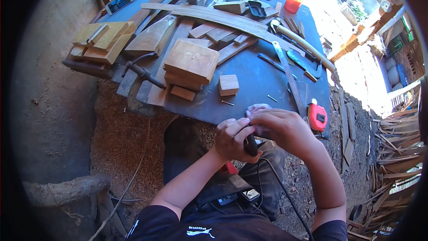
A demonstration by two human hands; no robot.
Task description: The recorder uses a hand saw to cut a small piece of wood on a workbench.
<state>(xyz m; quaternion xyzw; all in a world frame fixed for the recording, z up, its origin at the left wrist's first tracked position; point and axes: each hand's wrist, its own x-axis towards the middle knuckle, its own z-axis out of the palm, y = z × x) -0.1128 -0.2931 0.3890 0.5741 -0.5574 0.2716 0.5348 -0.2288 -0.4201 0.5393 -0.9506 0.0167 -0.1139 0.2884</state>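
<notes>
My left hand (234,139) is wrapped round a dark, rounded tool (251,145) just off the table's near edge; its exact kind is hidden by my fingers. Beside it, my right hand (281,127) arches over the tool's far end with bent fingers, and what its fingertips hold cannot be made out. A red part (230,168) shows below my left hand; whether it belongs to the tool is unclear. Close in front on the blue-grey tabletop (200,107) sit a small wooden block (228,85), a screw (228,103) and another screw (272,98).
Stacked wood blocks (191,60) and a bar clamp (145,73) stand left. A long board (214,17) crosses the table. To the right lie a hammer (307,47), a metal ruler (290,78) and a red tape measure (317,117). A black cord (285,187) hangs by my lap.
</notes>
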